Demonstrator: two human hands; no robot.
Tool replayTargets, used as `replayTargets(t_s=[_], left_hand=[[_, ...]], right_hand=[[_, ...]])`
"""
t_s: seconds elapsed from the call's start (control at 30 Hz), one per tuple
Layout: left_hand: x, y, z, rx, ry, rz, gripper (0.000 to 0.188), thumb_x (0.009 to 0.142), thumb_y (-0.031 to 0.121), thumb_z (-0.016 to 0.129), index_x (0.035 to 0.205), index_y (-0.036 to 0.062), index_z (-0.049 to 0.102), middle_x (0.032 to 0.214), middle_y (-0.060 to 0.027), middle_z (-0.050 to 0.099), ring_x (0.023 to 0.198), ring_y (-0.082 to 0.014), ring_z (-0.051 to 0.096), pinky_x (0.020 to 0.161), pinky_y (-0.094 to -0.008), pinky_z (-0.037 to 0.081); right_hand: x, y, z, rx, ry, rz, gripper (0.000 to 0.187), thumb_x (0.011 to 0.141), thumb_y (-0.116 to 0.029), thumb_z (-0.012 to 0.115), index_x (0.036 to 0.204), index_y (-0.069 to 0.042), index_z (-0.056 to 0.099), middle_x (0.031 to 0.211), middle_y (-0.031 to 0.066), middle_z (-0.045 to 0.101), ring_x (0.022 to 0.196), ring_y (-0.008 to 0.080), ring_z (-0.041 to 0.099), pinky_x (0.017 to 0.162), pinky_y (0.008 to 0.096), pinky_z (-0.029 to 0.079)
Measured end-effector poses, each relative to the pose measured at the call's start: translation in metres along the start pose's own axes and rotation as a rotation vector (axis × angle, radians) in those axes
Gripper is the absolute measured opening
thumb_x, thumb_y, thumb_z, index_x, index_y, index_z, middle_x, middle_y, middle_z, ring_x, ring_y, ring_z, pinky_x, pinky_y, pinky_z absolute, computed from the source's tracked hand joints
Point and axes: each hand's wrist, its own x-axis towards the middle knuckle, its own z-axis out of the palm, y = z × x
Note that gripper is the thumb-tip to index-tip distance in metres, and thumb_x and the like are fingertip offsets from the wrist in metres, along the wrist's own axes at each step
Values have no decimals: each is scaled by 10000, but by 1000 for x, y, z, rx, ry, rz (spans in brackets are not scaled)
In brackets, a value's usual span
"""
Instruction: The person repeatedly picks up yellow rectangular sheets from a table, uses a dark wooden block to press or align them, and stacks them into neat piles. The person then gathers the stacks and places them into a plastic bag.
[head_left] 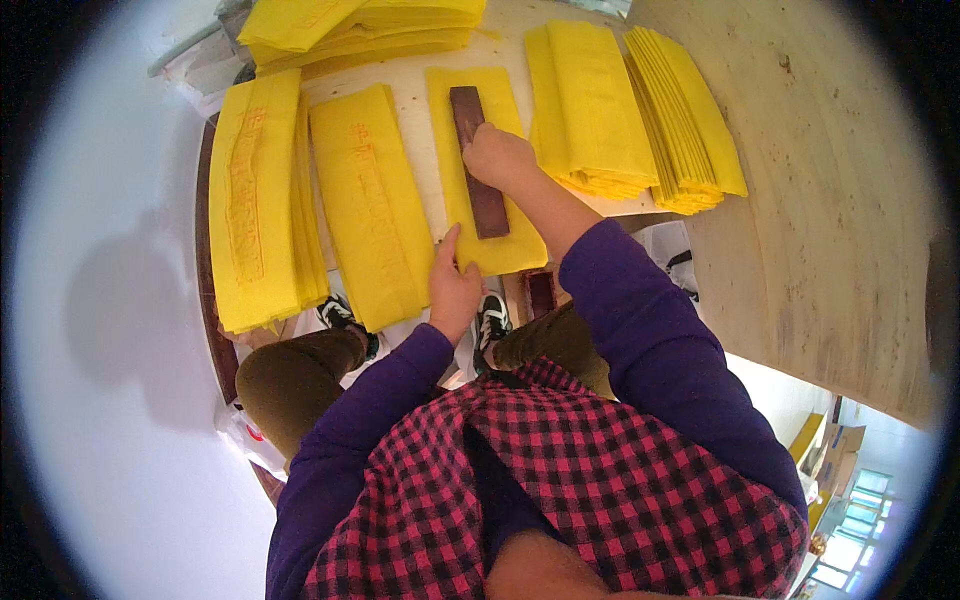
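Observation:
A narrow yellow paper sheet [500, 250] lies on the white table [415, 85] in front of me. On it rests a long dark brown wooden block [487, 205], running lengthwise. My right hand [497, 155] presses down on the middle of the block, fingers curled over it. My left hand [453, 285] lies flat at the near left corner of the sheet, thumb up along its edge, holding the paper down.
Stacks of yellow paper surround the sheet: two piles at the left [255, 200] [370, 205], two at the right [590, 105] [685, 120], another at the back [350, 25]. A curved wooden panel [830, 200] stands at the right. My knees and shoes [340, 315] show below the table edge.

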Motion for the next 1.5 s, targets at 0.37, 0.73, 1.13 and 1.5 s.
replayTargets(t_s=[0.37, 0.73, 1.13, 1.5], left_hand=[[3, -2, 1, -144, -1, -38, 608, 819, -101, 441, 1383, 60, 277, 1128, -129, 480, 608, -117, 529, 501, -240, 479], [-5, 11, 1, 5, 14, 59, 610, 833, -33, 467, 1391, 43, 232, 1112, -144, 535, 709, -147, 567, 541, -254, 488], [57, 20, 6, -164, 81, -25, 409, 808, 12, 529, 1196, -42, 411, 984, -133, 608, 809, -214, 619, 663, -317, 519], [46, 50, -4, -217, 73, 16, 311, 781, -73, 448, 1085, -62, 517, 1004, -152, 615, 824, -249, 630, 729, -338, 522]], right_hand=[[6, 3, 8, -7, -17, 24, 331, 844, -224, 428, 974, 54, 552, 939, 279, 621, 902, 405, 612, 804, 449, 472], [-22, 31, -44, 154, 235, -9, 433, 868, -355, 435, 960, 50, 560, 921, 295, 607, 898, 419, 594, 792, 470, 464], [-143, 94, -69, 585, 364, -46, 379, 853, -333, 507, 843, 45, 472, 739, 274, 565, 726, 414, 573, 664, 444, 444], [-160, 103, -64, 673, 377, -29, 367, 854, -326, 513, 829, 36, 460, 704, 251, 545, 690, 390, 563, 643, 429, 438]])
